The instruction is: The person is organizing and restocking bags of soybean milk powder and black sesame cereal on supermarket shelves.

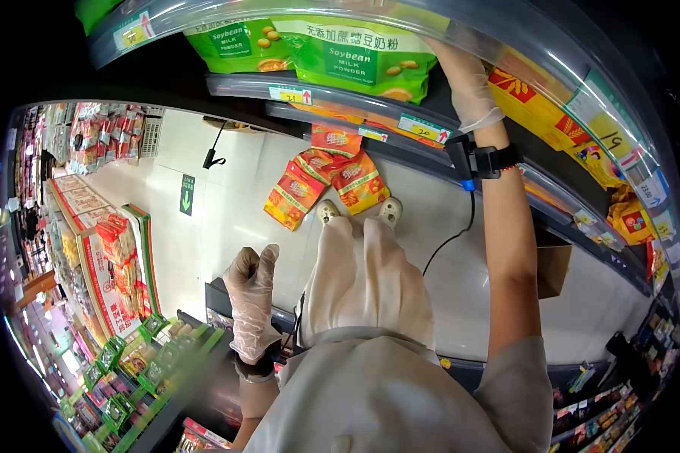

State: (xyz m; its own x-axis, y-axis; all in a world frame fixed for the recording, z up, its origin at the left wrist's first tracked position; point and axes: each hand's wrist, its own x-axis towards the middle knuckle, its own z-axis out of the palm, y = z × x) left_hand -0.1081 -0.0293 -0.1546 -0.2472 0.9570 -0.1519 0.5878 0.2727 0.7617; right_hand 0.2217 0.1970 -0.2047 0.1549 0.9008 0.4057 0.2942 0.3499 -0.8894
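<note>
1. Presently, your right hand point(462, 81) is just right of the green bags point(340, 64) on the far shelf point(238, 85); its fingertips are hidden, so I cannot tell its grip.
2. Your left hand point(251, 291)'s grip is loosely clenched, nothing showing.
3. Reaching could snag your cable point(472, 208); stepping could crush the orange bags point(295, 195) by your shoes point(327, 211).

Two glossy green plastic pouches of soybean milk powder point(366, 72), printed with white lettering and golden beans, side by side on a grey shelf point(242, 87), printed fronts facing outward.
</note>
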